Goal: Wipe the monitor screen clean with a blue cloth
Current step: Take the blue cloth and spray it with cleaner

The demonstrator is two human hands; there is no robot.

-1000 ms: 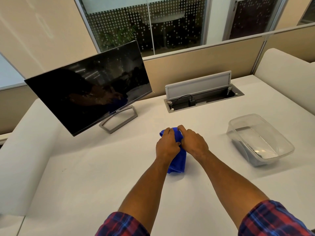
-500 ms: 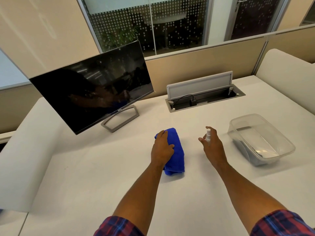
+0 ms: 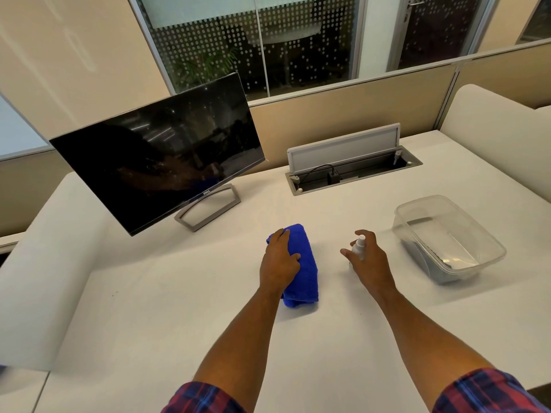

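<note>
Monitor (image 3: 158,156) stands far left, unchanged. Our left hand (image 3: 278,260) still rests flat on the cloth (image 3: 304,263); our right hand (image 3: 368,260) now grips a bottle (image 3: 358,247), open desk (image 3: 149,293) around.

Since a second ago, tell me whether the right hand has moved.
Yes. The right hand left the folded blue cloth, moving right toward the clear plastic tub; it now grips a small white spray bottle.

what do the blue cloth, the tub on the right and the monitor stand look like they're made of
Blue cloth: soft, fuzzy matte pile, probably microfibre or terry. Tub: clear, slightly cloudy glossy plastic; the desk shows through its walls. Monitor stand: smooth grey satin open frame, likely metal or painted plastic.
</note>
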